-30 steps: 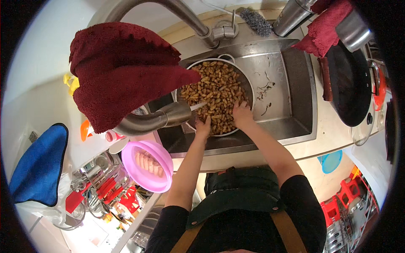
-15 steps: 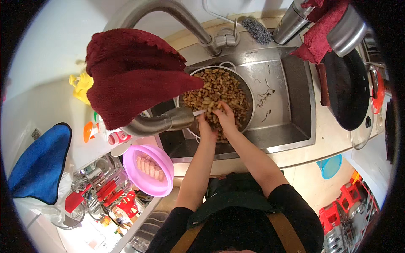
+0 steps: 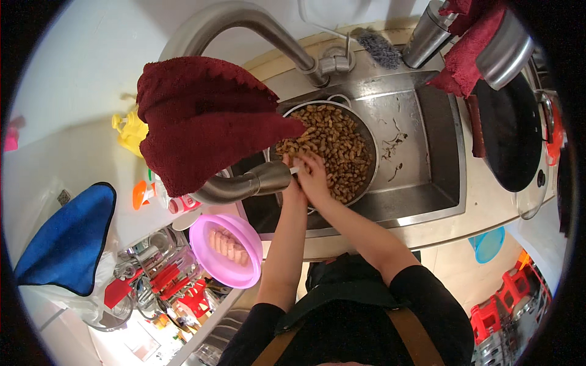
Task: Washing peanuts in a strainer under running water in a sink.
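Set into the pale counter: steel sink. Standing at its left: round pot, filled with brown peanut-like pieces. Right hand over the pot's lower-left part, back up, fingers bent; most pieces lie beyond it and to its right. Left hand close beside it, partly hidden by the faucet head; pieces adjoin its fingertips. Cannot tell whether either hand grips any.
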`<control>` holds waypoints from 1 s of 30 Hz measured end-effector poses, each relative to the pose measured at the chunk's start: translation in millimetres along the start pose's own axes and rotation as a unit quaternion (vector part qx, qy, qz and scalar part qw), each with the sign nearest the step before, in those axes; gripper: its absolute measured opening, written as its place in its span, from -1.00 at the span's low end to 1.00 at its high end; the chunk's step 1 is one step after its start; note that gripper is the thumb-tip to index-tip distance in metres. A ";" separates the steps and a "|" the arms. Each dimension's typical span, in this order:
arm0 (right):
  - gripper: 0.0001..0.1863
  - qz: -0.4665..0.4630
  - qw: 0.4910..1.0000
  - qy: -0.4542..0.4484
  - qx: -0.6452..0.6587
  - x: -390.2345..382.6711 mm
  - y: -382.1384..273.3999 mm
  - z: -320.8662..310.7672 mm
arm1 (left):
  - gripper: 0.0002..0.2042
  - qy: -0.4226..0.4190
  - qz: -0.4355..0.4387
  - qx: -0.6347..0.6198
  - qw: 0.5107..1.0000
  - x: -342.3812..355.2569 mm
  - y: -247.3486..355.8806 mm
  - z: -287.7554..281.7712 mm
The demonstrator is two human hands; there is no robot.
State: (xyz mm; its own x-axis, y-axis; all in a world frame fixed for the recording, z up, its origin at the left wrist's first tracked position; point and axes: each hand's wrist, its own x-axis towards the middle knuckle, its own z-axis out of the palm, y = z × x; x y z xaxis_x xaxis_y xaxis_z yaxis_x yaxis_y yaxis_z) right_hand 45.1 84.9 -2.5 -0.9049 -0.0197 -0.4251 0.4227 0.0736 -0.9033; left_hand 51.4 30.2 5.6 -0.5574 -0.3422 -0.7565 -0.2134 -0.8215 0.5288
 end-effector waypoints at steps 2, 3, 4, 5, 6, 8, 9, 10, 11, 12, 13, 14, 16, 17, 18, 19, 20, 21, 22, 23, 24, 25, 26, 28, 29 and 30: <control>-0.75 -0.004 1.000 -0.010 0.013 3.4 -3.2 3.9 | -0.66 -0.020 0.006 0.005 1.000 4.9 -1.2 -10.9; -0.74 -0.009 1.000 -0.016 0.024 9.3 -4.8 3.3 | -0.68 -0.039 0.064 0.043 0.996 7.5 -7.0 -14.6; -0.74 -0.012 0.999 -0.010 0.031 18.3 -1.6 -3.2 | -0.70 -0.062 0.110 0.082 0.989 -3.0 -9.8 8.6; -0.73 -0.014 0.999 -0.004 0.039 24.8 2.0 -10.1 | -0.72 0.062 0.030 0.031 0.997 -19.0 -17.8 31.8; -0.73 -0.013 0.999 -0.001 0.040 24.2 4.1 -10.7 | -0.72 0.061 0.028 0.033 0.997 -19.4 -17.1 31.2; -0.74 -0.060 0.995 -0.063 -0.046 22.3 9.1 -12.4 | -0.72 0.032 0.019 0.020 0.999 -15.6 -16.1 25.4; -0.71 -0.092 0.989 -0.039 -0.110 -1.7 -15.6 -5.9 | -0.72 0.029 0.027 0.007 0.999 -11.0 -10.1 14.9; -0.71 -0.092 0.989 -0.037 -0.111 0.6 -15.7 -8.7 | -0.72 0.014 0.023 -0.002 1.000 -7.8 -11.6 13.4; -0.71 -0.099 0.990 -0.061 -0.082 4.3 -15.8 -11.0 | -0.72 -0.001 0.019 -0.011 1.000 -4.6 -13.1 11.9; -0.71 -0.104 0.990 -0.082 -0.051 7.9 -13.8 -11.4 | -0.72 -0.015 0.012 -0.018 1.000 -4.0 -13.0 12.6; -0.74 -0.098 0.994 -0.037 -0.033 18.7 -13.2 -10.4 | -0.72 -0.029 0.005 -0.024 0.999 -3.7 -13.4 13.5; -0.74 -0.096 0.994 -0.033 -0.034 26.4 -11.0 -11.2 | -0.72 -0.031 0.000 -0.022 0.999 -4.6 -17.3 15.4; -0.76 -0.111 0.992 -0.040 -0.045 34.9 -6.1 -9.7 | -0.70 0.035 0.066 0.030 0.997 -18.7 -16.9 34.2; -0.76 -0.112 0.992 -0.041 -0.044 25.7 -3.3 -6.5 | -0.74 -0.017 0.020 -0.006 1.000 6.5 -19.8 -1.8; -0.77 -0.164 0.984 -0.056 -0.041 8.8 -1.1 -2.7 | -0.74 -0.014 0.023 -0.010 1.000 8.0 -19.7 -12.0; -0.78 -0.215 0.974 -0.067 -0.038 -0.6 -0.3 -2.8 | -0.74 -0.054 0.020 -0.036 0.998 4.1 -20.8 -18.1; -0.78 -0.216 0.973 -0.068 -0.037 0.7 0.5 -3.4 | -0.74 -0.094 0.017 -0.062 0.993 2.6 -22.2 -22.3; -0.79 -0.190 0.978 -0.073 -0.041 2.8 2.2 -3.8 | -0.74 -0.095 0.015 -0.061 0.994 1.0 -20.6 -16.4; -0.81 -0.165 0.982 -0.079 -0.043 5.8 3.6 -3.7 | -0.70 -0.048 0.026 -0.002 0.999 1.3 -18.6 -9.5; -0.82 -0.139 0.986 -0.085 -0.045 8.8 5.0 -3.2 | -0.67 0.000 0.037 0.057 0.998 1.7 -16.3 -2.6; -0.82 -0.138 0.986 -0.085 -0.044 13.2 4.2 -3.9 | -0.63 0.049 0.049 0.115 0.991 -1.7 -13.8 5.1; -0.83 -0.067 0.994 -0.079 -0.032 20.3 3.2 -6.6 | -0.63 0.050 0.049 0.116 0.991 -8.9 -13.5 16.1; -0.84 0.005 0.997 -0.073 -0.021 25.2 2.5 -9.2 | -0.59 0.088 0.030 0.080 0.992 -17.0 -14.6 27.5; -0.80 0.025 0.999 -0.023 0.010 35.2 14.0 -11.3 | -0.54 0.122 0.011 0.045 0.991 -22.9 -12.7 42.6; -0.78 0.064 0.998 -0.014 0.016 43.5 23.9 -12.8 | -0.60 0.168 0.006 0.101 0.981 -22.5 -12.3 47.1; -0.75 0.103 0.994 -0.009 0.024 48.2 25.5 -10.3 | -0.66 0.217 0.003 0.156 0.964 -21.8 -9.0 47.7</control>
State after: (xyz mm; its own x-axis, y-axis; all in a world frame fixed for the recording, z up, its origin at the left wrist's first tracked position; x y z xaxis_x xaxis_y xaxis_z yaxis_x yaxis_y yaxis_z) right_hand 11.7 96.1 -45.4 -0.7979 -0.0262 -0.6023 0.6015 0.0307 -0.7983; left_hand 27.2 66.8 35.6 -0.1868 -0.5611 -0.8064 -0.4796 -0.6643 0.5734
